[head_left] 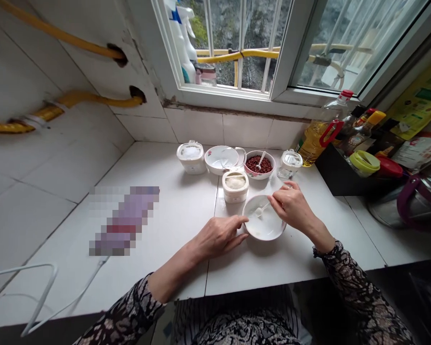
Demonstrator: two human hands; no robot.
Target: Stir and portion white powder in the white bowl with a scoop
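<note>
A white bowl [267, 232] sits on the counter in front of me. My left hand [221, 234] grips its left rim between thumb and fingers. Pinched in my right hand [293, 205], at the bowl's upper right, is a small white spoon [260, 211] whose head is down inside the bowl. The bowl's contents are too faint to make out. Just behind stands an open white tub [235, 195] of pale grains. Farther back are a bowl of dark red beans [253, 165] with a white spoon in it, and another white bowl [219, 157].
A lidded white container [193, 165] and a glass jar [289, 165] stand along the back. At right are an oil bottle [314, 139], a black condiment box [330, 175] and a metal pot [384, 206]. A blurred purple object [129, 215] with a white cable lies left.
</note>
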